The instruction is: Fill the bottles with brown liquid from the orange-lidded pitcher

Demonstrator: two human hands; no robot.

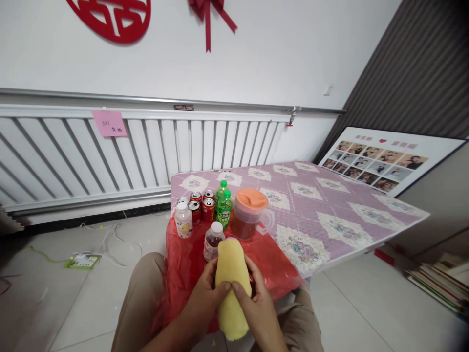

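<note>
A yellow cloth (233, 313) is wrapped round something hidden, upright above the near edge of the red plastic sheet (183, 274). My left hand (209, 298) grips its left side, thumb across the front. On the right side my right hand (259, 298) grips it too, the thumbs nearly meeting. Just behind the cloth stands a bottle with a white cap (214, 239). Farther back are a white bottle (183, 222), several red cans (208, 210), two green bottles (223, 210) and a pitcher with an orange lid (246, 215).
The table has a purple flowered cover (304, 195). A white radiator (146, 151) runs along the wall behind. A framed photo board (370, 161) leans at the right. Stacked books (439, 288) and a cable with a green tag (84, 261) lie on the floor.
</note>
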